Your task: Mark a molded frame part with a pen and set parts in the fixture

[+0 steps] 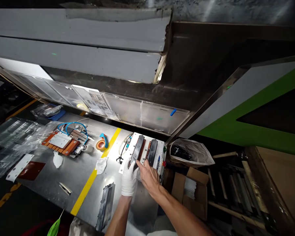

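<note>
Both hands at the white fixture (143, 154) on the bench (71, 173): gloved left hand (129, 178) closed around a dark strip's (138, 149) near end, bare right hand (149, 177) open, fingers resting beside it.

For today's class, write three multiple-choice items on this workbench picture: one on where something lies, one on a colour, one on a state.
1. Where does the roll of tape lie?
A. Just left of the yellow stripe
B. Inside the cardboard box
C. On the white fixture

2. What colour is the tubing looped over the orange-edged plate?
A. Red
B. Blue
C. Green

3. How are the person's hands covered?
A. Both gloved
B. Both bare
C. Left gloved, right bare

Answers:
1. A, since the tape sits on the metal bench beside the yellow stripe.
2. B, since the tubing reads clear blue.
3. C, since the left hand wears a white glove while the right hand shows skin; both are at the near end of a dark bar on the white fixture.
</note>
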A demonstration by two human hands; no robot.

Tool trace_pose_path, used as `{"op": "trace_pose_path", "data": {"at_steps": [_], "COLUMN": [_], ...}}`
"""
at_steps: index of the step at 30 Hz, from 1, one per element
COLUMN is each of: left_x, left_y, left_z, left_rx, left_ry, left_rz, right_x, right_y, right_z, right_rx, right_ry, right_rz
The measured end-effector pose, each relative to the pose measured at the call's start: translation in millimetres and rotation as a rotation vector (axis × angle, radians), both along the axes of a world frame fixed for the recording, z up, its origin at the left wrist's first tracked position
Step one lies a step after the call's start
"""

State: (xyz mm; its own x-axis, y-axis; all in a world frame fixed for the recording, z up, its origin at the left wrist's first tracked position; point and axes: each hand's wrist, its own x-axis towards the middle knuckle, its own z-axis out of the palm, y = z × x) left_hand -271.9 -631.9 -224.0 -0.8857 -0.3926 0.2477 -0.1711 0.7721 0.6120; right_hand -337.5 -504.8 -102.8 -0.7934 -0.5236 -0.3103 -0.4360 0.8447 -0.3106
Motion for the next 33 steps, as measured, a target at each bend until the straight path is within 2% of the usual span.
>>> {"op": "trace_pose_path", "data": {"at_steps": [5,8,19,24,27,30,33], "left_x": [-14.6,-20.4,-31.7,-34.1,-27.8,-19.3,-20.1], "left_y": [-7.7,-11.7,-8.8,-10.0,-9.7,-7.5,-4.9], "left_z": [-11.8,-13.5,16.6,17.8,9.2,1.9,7.9], "left_rx": [-0.112,-0.173,-0.156,-0.133,-0.104,-0.016,-0.094], "left_ry": [0.079,0.156,0.048,0.018,0.031,0.131,0.17], "left_rz": [-0.023,-0.064,-0.064,-0.067,-0.004,0.094,0.098], "right_x": [-5.4,-8.3,-15.8,-21.3,-21.2,-21.7,-28.1], "right_y": [-4.2,-4.7,-6.2,-8.8,-2.9,7.3,13.9], "right_z": [-1.3,-1.2,-4.2,-6.0,-7.8,-11.5,-13.3], "right_rx": [0.015,0.002,-0.033,-0.05,-0.075,-0.118,-0.144], "right_ry": [-0.004,0.007,0.051,0.103,0.132,0.139,0.122], "right_rz": [-0.013,-0.016,-0.007,-0.029,-0.045,-0.099,-0.134]}}
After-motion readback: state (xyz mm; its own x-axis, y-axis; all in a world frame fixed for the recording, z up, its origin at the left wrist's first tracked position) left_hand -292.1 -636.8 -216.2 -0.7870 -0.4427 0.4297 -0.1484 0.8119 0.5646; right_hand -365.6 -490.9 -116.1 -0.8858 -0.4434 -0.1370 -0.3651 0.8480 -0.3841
